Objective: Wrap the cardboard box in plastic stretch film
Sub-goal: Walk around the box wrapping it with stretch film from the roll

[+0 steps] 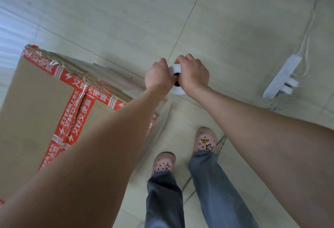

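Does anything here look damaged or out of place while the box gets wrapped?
The red tape along the far top edge of the cardboard box is wrinkled and crumpled. A white power strip lies loose on the floor at right, cord trailing: possibly a trip hazard for whoever circles with the film roll.

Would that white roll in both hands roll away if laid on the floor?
Likely, on its side: the roll is round, the tiled floor looks smooth. The left hand and right hand both grip it, hinting at some weight.
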{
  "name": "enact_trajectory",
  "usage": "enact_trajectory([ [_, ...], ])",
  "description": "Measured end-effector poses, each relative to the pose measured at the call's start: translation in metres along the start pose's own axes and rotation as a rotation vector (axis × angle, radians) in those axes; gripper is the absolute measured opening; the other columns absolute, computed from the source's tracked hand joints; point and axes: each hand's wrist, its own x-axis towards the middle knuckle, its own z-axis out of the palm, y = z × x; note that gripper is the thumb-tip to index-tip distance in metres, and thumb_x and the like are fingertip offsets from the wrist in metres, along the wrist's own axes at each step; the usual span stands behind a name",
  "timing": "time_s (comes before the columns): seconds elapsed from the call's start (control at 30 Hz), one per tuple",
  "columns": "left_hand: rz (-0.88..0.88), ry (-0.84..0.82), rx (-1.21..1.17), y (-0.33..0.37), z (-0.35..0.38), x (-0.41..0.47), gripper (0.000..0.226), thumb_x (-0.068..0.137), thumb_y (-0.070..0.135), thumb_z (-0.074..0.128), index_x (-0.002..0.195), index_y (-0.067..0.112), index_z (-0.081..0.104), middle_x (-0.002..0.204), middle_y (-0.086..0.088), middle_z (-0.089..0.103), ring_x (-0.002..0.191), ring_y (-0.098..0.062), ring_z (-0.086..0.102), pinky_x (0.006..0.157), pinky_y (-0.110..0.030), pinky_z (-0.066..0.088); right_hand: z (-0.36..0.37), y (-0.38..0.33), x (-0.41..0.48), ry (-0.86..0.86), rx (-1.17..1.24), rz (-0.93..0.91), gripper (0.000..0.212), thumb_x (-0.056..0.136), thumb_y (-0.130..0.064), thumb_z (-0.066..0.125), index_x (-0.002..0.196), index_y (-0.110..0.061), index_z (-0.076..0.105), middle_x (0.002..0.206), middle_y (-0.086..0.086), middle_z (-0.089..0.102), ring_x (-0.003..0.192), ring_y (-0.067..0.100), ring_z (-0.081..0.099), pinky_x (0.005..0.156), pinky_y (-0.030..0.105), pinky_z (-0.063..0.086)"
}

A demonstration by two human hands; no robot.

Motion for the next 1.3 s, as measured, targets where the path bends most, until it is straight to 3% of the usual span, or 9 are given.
enact_trajectory([
  [0.1, -0.101, 0.015, -0.042, -0.009, -0.012, 0.012, 0.037, 0.084, 0.028, 0.065, 0.111, 0.007, 0.051, 0.111, -0.013, 0.061, 0.103, -0.033, 0.058, 0.070, -0.033, 0.040, 0.002, -0.010, 0.008, -0.028, 0.069, 0.088, 0.042, 0.086, -0.017, 0.059, 0.125, -0.018, 0.044, 0.126, 0.004, 0.050, 0.112, 0.028, 0.051, 0.070, 0.032, 0.036],
  [0.27, -0.261, 0.004, -0.163, -0.033, -0.022, 0.028, 0.044, 0.084, 0.034, 0.066, 0.113, 0.003, 0.052, 0.111, -0.016, 0.062, 0.104, -0.033, 0.059, 0.072, -0.032, 0.042, 0.005, -0.011, 0.018, -0.176, 0.304, 0.265, 0.051, 0.086, -0.036, 0.062, 0.128, -0.014, 0.044, 0.126, 0.008, 0.055, 0.114, 0.031, 0.054, 0.080, 0.032, 0.040],
  [0.4, -0.164, -0.011, -0.101, -0.027, -0.028, 0.036, 0.042, 0.084, 0.026, 0.066, 0.117, 0.007, 0.049, 0.112, -0.013, 0.060, 0.104, -0.033, 0.059, 0.072, -0.035, 0.042, 0.008, -0.023, 0.028, -0.182, 0.442, 0.349, 0.054, 0.084, -0.039, 0.064, 0.126, -0.013, 0.045, 0.124, 0.009, 0.056, 0.112, 0.032, 0.056, 0.084, 0.034, 0.043],
  [0.57, 0.138, -0.002, 0.134, -0.024, -0.028, 0.044, 0.035, 0.087, 0.014, 0.056, 0.121, 0.012, 0.048, 0.116, -0.010, 0.051, 0.102, -0.031, 0.055, 0.064, -0.034, 0.038, 0.008, -0.032, 0.042, -0.141, 0.175, 0.246, 0.037, 0.085, -0.027, 0.061, 0.118, -0.014, 0.049, 0.118, 0.009, 0.055, 0.104, 0.033, 0.057, 0.073, 0.034, 0.042],
  [0.7, 0.236, 0.010, 0.199, -0.019, -0.035, 0.061, 0.028, 0.089, 0.013, 0.052, 0.116, 0.012, 0.051, 0.115, -0.008, 0.051, 0.105, -0.028, 0.053, 0.063, -0.033, 0.035, 0.000, -0.041, 0.058, -0.090, 0.042, 0.092, 0.026, 0.084, -0.015, 0.052, 0.109, -0.018, 0.055, 0.110, 0.005, 0.057, 0.097, 0.032, 0.059, 0.068, 0.032, 0.037],
  [0.87, 0.045, -0.023, 0.047, -0.029, -0.049, 0.077, 0.026, 0.084, 0.021, 0.058, 0.105, 0.008, 0.052, 0.105, -0.010, 0.056, 0.092, -0.031, 0.059, 0.063, -0.032, 0.037, -0.013, -0.062, 0.080, -0.107, -0.071, -0.086, 0.034, 0.085, -0.009, 0.053, 0.118, -0.020, 0.052, 0.120, 0.001, 0.057, 0.099, 0.030, 0.059, 0.066, 0.031, 0.036],
  [1.07, -0.195, -0.030, -0.111, -0.051, -0.064, 0.086, 0.031, 0.081, 0.026, 0.063, 0.104, 0.009, 0.052, 0.102, -0.010, 0.061, 0.093, -0.032, 0.060, 0.063, -0.031, 0.040, -0.013, -0.082, 0.095, -0.186, 0.029, 0.212, 0.038, 0.084, -0.025, 0.060, 0.118, -0.015, 0.048, 0.119, 0.007, 0.051, 0.101, 0.033, 0.058, 0.070, 0.033, 0.039],
  [1.17, -0.215, -0.020, -0.131, -0.055, -0.070, 0.089, 0.031, 0.080, 0.029, 0.064, 0.100, 0.010, 0.052, 0.099, -0.009, 0.061, 0.092, -0.031, 0.060, 0.063, -0.031, 0.038, -0.014, -0.092, 0.104, -0.179, -0.019, 0.089, 0.026, 0.085, -0.013, 0.053, 0.110, -0.013, 0.051, 0.112, 0.009, 0.055, 0.092, 0.031, 0.055, 0.068, 0.032, 0.035],
  [1.3, -0.285, 0.006, -0.175, -0.067, -0.075, 0.095, 0.034, 0.081, 0.031, 0.063, 0.102, 0.009, 0.050, 0.103, -0.009, 0.060, 0.093, -0.031, 0.058, 0.064, -0.032, 0.037, -0.015, -0.112, 0.122, -0.181, -0.090, -0.058, 0.029, 0.085, -0.008, 0.047, 0.112, -0.015, 0.055, 0.115, 0.007, 0.057, 0.100, 0.033, 0.057, 0.069, 0.031, 0.036],
])
